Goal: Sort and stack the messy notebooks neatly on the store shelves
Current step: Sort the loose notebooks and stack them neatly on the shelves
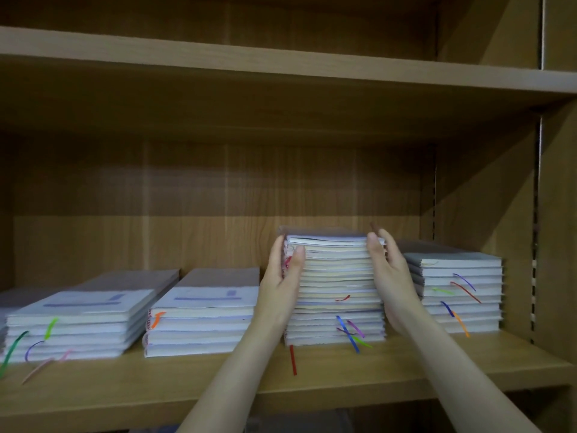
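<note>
A wooden shelf (187, 379) holds four stacks of notebooks, with coloured ribbon bookmarks hanging from their page edges. The tall stack (335, 289) stands right of centre. The left hand (282, 281) presses flat against its left side, fingers straight, thumb across the front. The right hand (388, 270) presses its right side the same way, thumb on the front edges. A low stack (199, 320) lies just left, another (78, 323) further left, one (459, 292) to the right. Purple label bars on the top covers are too blurred to read.
</note>
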The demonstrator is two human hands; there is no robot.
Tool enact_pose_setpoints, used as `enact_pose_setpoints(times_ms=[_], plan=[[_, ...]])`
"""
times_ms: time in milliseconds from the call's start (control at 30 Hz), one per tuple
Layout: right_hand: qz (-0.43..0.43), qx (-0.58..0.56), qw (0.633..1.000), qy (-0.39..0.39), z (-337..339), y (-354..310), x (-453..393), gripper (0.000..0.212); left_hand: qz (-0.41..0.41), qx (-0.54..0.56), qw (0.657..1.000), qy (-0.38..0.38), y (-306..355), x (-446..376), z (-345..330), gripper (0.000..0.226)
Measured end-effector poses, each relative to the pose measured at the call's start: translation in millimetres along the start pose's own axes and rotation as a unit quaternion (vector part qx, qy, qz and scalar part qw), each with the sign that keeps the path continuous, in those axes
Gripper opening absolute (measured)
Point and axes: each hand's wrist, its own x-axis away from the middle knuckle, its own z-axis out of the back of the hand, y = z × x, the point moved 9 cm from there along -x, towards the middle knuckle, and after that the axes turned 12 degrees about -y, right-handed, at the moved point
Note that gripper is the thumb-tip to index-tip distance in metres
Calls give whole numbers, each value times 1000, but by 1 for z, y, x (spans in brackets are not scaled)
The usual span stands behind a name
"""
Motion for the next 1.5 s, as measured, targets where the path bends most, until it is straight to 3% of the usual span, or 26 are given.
enact_pose_setpoints(times_ms=[200, 400, 633, 867, 1133, 1267, 1367, 1500], plan=[[71, 42, 996, 32, 3, -13, -3, 25, -44, 32, 998, 9, 3, -14, -1, 47], [103, 73, 991, 52, 5, -17, -3, 24, -87, 12, 993, 75, 7, -12, 7, 15], [99, 89, 989, 65, 6, -18, -2, 29, -92, 20, 992, 87, 7, -9, 7, 13], [47, 70, 994, -63, -4, -10, 10, 30, -39, 8, 999, 2, 10, 5, -3, 18], [85, 28, 996, -31, -2, -12, 11, 20, -69, 24, 996, 53, 12, 5, 3, 14], [71, 9, 997, -13, 0, -4, 12, 31, -44, 43, 997, 51, 7, 4, 3, 20], [39, -22, 999, 1, -1, 8, 11, 48, -18, 43, 996, 74, 2, 6, 4, 39], [27, -50, 998, 12, -1, 14, 9, 50, -27, 87, 989, 118, -2, 8, 7, 42]])
